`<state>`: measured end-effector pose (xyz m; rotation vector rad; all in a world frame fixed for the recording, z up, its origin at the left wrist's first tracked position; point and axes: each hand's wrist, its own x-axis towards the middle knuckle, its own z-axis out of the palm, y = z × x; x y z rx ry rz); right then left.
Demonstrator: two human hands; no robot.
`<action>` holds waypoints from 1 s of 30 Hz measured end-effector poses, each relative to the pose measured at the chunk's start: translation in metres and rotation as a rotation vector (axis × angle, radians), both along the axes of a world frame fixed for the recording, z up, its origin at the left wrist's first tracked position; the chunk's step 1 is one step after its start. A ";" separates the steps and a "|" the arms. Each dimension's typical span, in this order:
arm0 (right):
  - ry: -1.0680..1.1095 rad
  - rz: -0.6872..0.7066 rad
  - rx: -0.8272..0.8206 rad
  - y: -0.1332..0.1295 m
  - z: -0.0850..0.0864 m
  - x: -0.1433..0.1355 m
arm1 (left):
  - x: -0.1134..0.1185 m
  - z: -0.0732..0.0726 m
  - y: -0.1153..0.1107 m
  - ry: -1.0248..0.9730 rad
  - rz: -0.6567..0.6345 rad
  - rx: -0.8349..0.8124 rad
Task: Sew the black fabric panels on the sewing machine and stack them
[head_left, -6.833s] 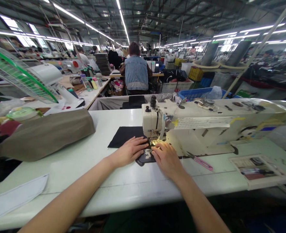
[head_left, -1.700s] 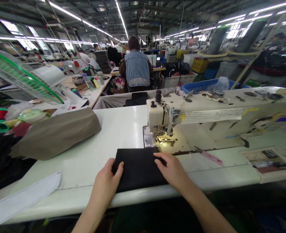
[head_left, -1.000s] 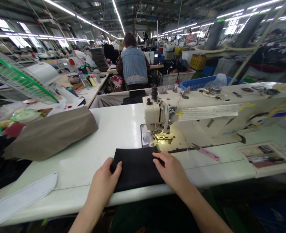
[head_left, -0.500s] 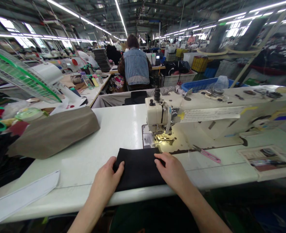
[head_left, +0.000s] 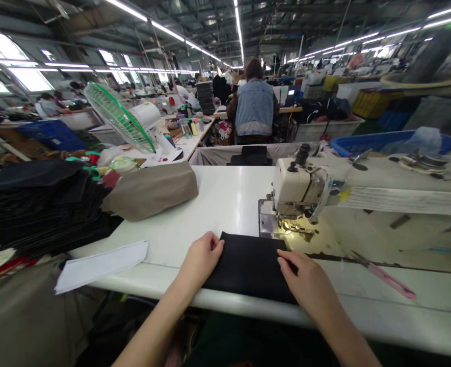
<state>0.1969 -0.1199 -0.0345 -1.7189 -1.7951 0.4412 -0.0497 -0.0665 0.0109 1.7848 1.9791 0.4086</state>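
The thumb and curled forefinger of the left hand [head_left: 201, 255] pinch the upper left corner of a black cloth [head_left: 251, 267]; those of the right hand [head_left: 307, 272] meet on its upper right edge, the other fingers tucked under and partly hidden. The cloth lies flat at the lower centre of the frame, its near edge along the rim of the white table [head_left: 217, 199]. It looks light, matte and pliable, perhaps folded double, so it should crease or skew rather than break and is unlikely to slip from dry fingers; the two far corners seem the best hold, keeping it taut and square. Just beyond its upper right corner, right of centre, is the sewing machine [head_left: 292, 186], its needle area lit. Pink-handled snips [head_left: 391, 283] lie at lower right, a white strip [head_left: 101, 262] at lower left, and a taupe cloth [head_left: 156, 191] left of centre, beside a black stack [head_left: 34, 204].
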 end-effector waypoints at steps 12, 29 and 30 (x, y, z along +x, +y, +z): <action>-0.242 0.157 0.264 0.005 0.010 -0.006 | 0.001 0.004 -0.005 0.299 -0.450 0.319; -0.313 0.170 0.271 -0.030 -0.011 0.013 | 0.044 -0.035 -0.036 0.272 -0.683 0.441; -0.320 0.177 0.273 -0.029 -0.010 0.017 | 0.050 -0.034 -0.035 0.245 -0.718 0.428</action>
